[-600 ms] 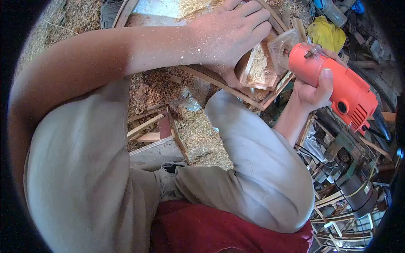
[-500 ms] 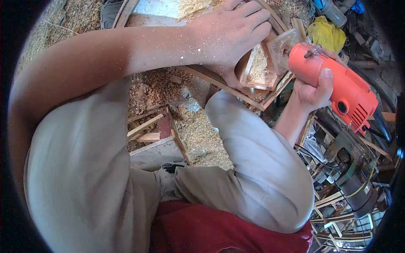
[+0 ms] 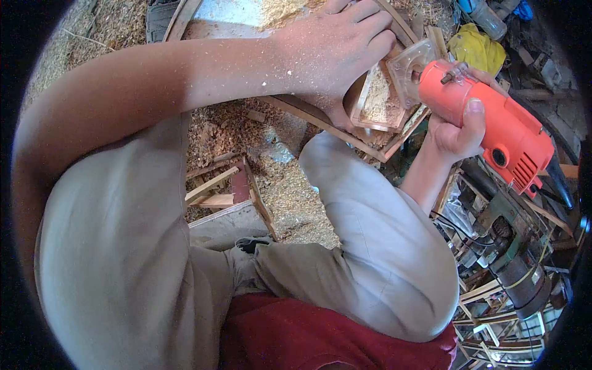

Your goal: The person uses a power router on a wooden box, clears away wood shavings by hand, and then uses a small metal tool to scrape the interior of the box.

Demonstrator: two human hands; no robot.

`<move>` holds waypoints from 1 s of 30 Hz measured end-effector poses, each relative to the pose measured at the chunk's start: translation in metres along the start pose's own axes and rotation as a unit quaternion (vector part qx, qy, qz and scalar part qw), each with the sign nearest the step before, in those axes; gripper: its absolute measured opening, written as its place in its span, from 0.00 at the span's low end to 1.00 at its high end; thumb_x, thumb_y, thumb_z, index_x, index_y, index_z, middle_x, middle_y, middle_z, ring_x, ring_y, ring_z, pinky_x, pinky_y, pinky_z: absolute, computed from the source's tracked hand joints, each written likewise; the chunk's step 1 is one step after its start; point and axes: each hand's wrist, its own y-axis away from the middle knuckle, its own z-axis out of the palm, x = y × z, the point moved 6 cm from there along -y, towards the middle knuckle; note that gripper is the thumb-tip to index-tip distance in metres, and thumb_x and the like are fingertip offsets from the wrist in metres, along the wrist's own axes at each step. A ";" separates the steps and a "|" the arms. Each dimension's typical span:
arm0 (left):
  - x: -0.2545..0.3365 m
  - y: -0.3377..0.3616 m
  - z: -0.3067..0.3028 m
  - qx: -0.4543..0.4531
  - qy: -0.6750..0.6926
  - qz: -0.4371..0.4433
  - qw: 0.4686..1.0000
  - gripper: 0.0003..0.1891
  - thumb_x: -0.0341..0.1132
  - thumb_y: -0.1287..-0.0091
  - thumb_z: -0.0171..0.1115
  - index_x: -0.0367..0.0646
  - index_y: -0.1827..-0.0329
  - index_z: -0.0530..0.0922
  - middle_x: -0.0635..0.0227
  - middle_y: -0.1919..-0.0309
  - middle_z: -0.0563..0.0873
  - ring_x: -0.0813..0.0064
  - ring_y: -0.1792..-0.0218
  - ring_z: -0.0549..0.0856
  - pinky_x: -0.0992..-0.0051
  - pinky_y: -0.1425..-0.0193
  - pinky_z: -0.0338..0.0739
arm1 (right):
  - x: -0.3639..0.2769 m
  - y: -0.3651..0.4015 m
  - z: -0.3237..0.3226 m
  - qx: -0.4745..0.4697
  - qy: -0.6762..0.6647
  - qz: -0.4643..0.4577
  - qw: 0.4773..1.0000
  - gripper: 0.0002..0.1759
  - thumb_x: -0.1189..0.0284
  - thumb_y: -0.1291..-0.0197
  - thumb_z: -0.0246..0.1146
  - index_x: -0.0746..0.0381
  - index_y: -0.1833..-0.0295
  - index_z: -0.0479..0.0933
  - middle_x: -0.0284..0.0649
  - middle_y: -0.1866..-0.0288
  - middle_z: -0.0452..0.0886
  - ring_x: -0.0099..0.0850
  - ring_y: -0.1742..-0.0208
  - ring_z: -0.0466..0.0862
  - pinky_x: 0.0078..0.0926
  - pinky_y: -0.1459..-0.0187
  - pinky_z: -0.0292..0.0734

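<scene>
Red router nudged left | clear base | dusty angular wood

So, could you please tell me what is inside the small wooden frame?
Pale sawdust lies inside the small wooden frame by the left hand; anything beneath it is covered and cannot be seen.
</scene>
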 end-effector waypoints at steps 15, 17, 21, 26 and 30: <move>-0.002 -0.002 -0.002 -0.014 0.022 -0.007 1.000 0.18 0.40 0.42 0.60 0.34 0.55 0.78 0.53 0.51 0.80 0.54 0.42 0.76 0.53 0.27 0.62 | 0.002 0.001 -0.011 0.023 0.006 -0.010 1.000 0.31 0.73 0.50 0.67 0.67 0.38 0.68 0.56 0.50 0.81 0.44 0.50 0.85 0.47 0.46 0.86; -0.001 -0.001 -0.002 -0.003 0.022 -0.006 1.000 0.18 0.40 0.42 0.60 0.35 0.55 0.78 0.53 0.51 0.80 0.54 0.41 0.76 0.53 0.26 0.62 | 0.004 0.001 -0.012 0.027 0.004 -0.002 1.000 0.31 0.73 0.50 0.67 0.67 0.39 0.68 0.56 0.50 0.81 0.44 0.51 0.85 0.48 0.46 0.86; -0.001 -0.001 -0.001 0.000 0.007 -0.003 1.000 0.18 0.40 0.42 0.60 0.35 0.54 0.77 0.53 0.51 0.80 0.54 0.41 0.76 0.52 0.26 0.62 | 0.003 0.000 -0.008 0.015 -0.001 0.001 1.000 0.32 0.73 0.50 0.67 0.66 0.37 0.67 0.56 0.50 0.81 0.44 0.51 0.84 0.48 0.46 0.86; -0.001 -0.001 -0.001 -0.016 0.014 -0.010 1.000 0.19 0.40 0.42 0.60 0.34 0.54 0.77 0.53 0.51 0.79 0.54 0.41 0.76 0.52 0.25 0.61 | 0.001 0.000 -0.002 0.021 -0.018 0.000 1.000 0.34 0.74 0.51 0.68 0.65 0.36 0.65 0.57 0.50 0.81 0.45 0.50 0.84 0.48 0.46 0.86; -0.001 -0.002 0.000 -0.022 0.010 -0.007 1.000 0.20 0.41 0.43 0.60 0.34 0.53 0.77 0.52 0.50 0.79 0.53 0.40 0.76 0.51 0.25 0.61 | 0.003 -0.001 -0.006 0.010 -0.012 -0.003 1.000 0.34 0.74 0.50 0.68 0.66 0.36 0.66 0.57 0.51 0.81 0.44 0.51 0.85 0.47 0.47 0.86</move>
